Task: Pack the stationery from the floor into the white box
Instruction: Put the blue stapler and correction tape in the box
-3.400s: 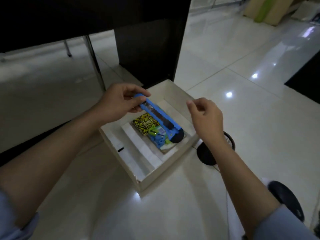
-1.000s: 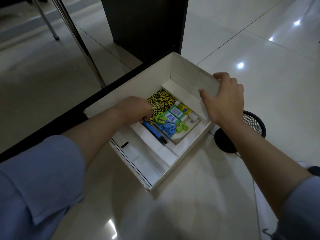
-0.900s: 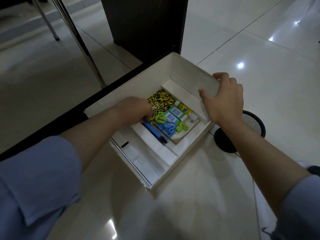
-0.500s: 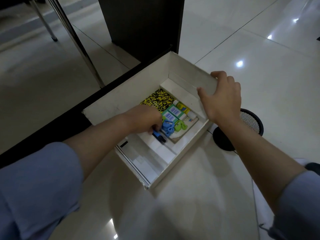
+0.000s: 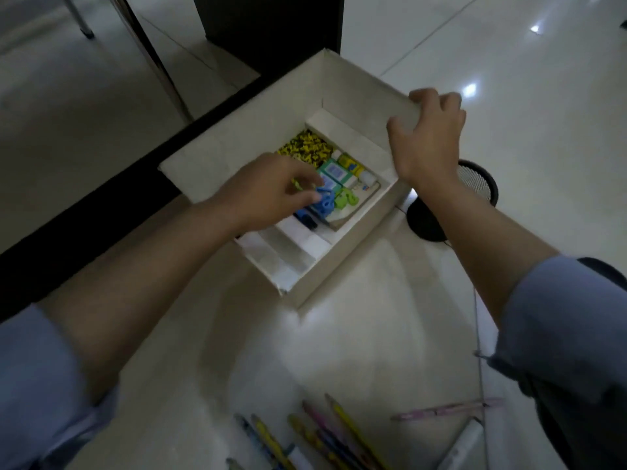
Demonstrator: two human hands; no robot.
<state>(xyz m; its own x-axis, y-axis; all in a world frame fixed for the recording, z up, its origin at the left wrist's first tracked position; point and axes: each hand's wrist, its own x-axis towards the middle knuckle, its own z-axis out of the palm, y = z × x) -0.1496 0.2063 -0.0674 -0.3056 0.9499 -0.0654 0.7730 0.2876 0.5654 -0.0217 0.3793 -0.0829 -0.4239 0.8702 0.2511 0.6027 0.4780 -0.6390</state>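
Observation:
The white box point(image 5: 217, 144) stands open on the glossy floor. It holds a yellow-black patterned item point(image 5: 307, 147), green-white small boxes point(image 5: 334, 171), blue clips point(image 5: 324, 203), green clips point(image 5: 346, 200) and the dark tip of a blue cutter point(image 5: 307, 220). My left hand point(image 5: 268, 191) hovers over the box's near-left part, fingers loosely spread and touching the blue clips. My right hand point(image 5: 427, 140) grips the box's far right wall at its rim. Several pencils point(image 5: 325, 432), a pink pen point(image 5: 444, 408) and a white tube point(image 5: 461, 446) lie on the floor near me.
A black mesh holder point(image 5: 475, 184) lies just right of the box. A dark cabinet point(image 5: 271, 28) and a slanted metal table leg point(image 5: 152, 56) stand behind it. A black strip point(image 5: 101, 215) runs along the box's left side.
The blue cutter went from my left hand into the box. My left hand has lifted and uncurled over the clips. My view tilted down, and the pencils on the floor came into sight.

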